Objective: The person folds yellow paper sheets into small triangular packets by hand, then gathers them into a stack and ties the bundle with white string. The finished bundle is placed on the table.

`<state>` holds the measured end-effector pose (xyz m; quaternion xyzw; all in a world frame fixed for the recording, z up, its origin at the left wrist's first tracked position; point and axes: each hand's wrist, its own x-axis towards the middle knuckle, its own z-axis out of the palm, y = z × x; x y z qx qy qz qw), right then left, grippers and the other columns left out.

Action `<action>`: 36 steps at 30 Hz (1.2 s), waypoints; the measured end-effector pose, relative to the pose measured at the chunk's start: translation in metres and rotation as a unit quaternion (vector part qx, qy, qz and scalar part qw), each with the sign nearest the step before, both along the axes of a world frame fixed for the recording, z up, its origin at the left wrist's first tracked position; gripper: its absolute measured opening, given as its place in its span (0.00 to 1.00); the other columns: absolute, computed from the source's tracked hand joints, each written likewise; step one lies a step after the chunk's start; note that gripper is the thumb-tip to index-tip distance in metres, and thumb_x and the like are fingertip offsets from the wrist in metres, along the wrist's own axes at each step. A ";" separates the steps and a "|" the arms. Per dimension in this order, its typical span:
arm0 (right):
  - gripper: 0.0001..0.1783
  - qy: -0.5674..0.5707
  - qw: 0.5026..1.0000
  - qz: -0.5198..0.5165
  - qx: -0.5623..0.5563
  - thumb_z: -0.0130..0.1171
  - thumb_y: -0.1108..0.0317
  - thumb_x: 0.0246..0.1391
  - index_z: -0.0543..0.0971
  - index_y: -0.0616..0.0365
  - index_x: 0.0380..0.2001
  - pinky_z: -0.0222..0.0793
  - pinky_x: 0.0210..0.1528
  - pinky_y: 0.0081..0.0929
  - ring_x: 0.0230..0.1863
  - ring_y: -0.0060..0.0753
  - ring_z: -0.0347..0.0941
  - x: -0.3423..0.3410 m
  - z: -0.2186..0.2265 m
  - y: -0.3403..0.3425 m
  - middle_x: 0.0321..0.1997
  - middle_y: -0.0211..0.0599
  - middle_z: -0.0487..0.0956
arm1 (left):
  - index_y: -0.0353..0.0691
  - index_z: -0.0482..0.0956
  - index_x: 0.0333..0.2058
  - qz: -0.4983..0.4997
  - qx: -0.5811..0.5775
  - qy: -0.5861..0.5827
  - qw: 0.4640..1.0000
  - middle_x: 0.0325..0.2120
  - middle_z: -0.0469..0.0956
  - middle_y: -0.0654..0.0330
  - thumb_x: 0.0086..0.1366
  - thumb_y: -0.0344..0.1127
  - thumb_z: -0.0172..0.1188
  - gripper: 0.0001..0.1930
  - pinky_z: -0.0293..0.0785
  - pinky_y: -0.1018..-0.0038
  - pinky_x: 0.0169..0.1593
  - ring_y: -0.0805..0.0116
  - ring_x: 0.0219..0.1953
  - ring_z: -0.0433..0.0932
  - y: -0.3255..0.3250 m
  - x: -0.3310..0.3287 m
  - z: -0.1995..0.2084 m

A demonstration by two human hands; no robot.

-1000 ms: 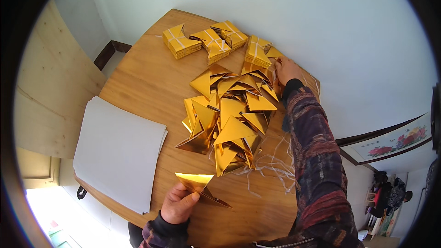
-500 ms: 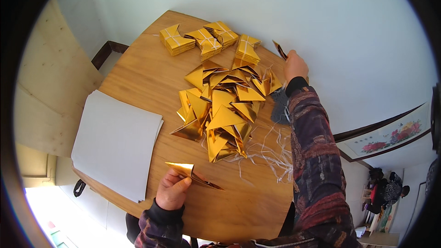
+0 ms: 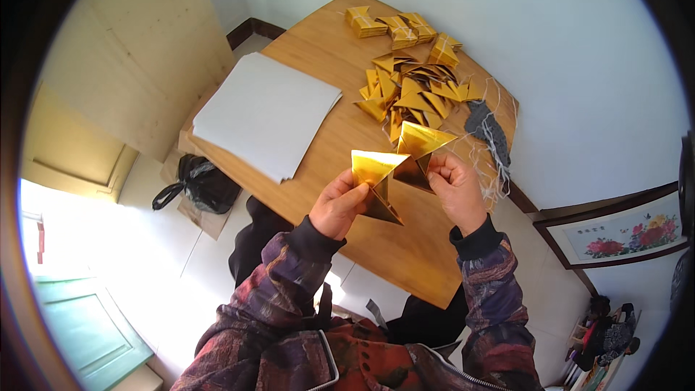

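My left hand [image 3: 340, 204] pinches a folded gold paper piece [image 3: 373, 168] by its edge, thumb on top. A second folded gold paper piece [image 3: 423, 139] is gripped by my right hand [image 3: 457, 190] between thumb and fingers. Both pieces are held up over the table's near part, side by side, their inner corners very close; I cannot tell whether they touch. Beyond them lies a loose pile of similar gold folded papers [image 3: 414, 94]. Behind that pile sit several tied bundles of gold paper [image 3: 365, 22].
A stack of large white sheets [image 3: 264, 112] lies on the wooden table [image 3: 318, 199] at left. Thin white strings [image 3: 486, 163] and a grey cloth item [image 3: 483, 122] lie by the right edge. A black plastic bag [image 3: 206, 182] sits on the floor. A framed flower picture [image 3: 622, 228] is at right.
My right hand has come back from the far right with its gold piece. My left hand has risen toward it. The view has shifted, so the table sits farther off.
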<state>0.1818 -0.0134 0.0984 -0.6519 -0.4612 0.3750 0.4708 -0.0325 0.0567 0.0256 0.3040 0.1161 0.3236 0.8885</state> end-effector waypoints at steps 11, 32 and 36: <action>0.17 0.006 0.991 0.127 -0.037 0.49 0.80 0.55 0.71 0.66 0.49 0.64 0.32 0.14 0.29 0.13 0.68 -0.110 0.025 -0.086 0.29 0.26 0.76 | 0.39 0.63 0.52 0.104 0.097 0.105 0.984 0.40 0.72 0.64 0.70 0.36 0.48 0.15 0.71 0.78 0.44 0.76 0.39 0.72 -0.089 -0.054 0.042; 0.14 -0.244 0.967 -0.008 0.070 0.47 0.61 0.65 0.71 0.63 0.35 0.67 0.32 0.33 0.29 0.44 0.74 -0.082 0.008 -0.059 0.27 0.44 0.75 | 0.38 0.64 0.57 -0.031 0.001 -0.076 0.997 0.47 0.74 0.62 0.69 0.31 0.52 0.19 0.65 0.75 0.55 0.74 0.50 0.70 -0.050 0.020 0.015; 0.16 -0.222 0.975 -0.009 -0.008 0.46 0.60 0.66 0.72 0.63 0.32 0.67 0.30 0.25 0.31 0.26 0.74 -0.039 -0.002 -0.025 0.24 0.37 0.76 | 0.41 0.68 0.54 -0.028 -0.020 -0.024 0.999 0.47 0.76 0.61 0.69 0.32 0.51 0.16 0.73 0.69 0.52 0.68 0.47 0.76 0.000 0.038 0.001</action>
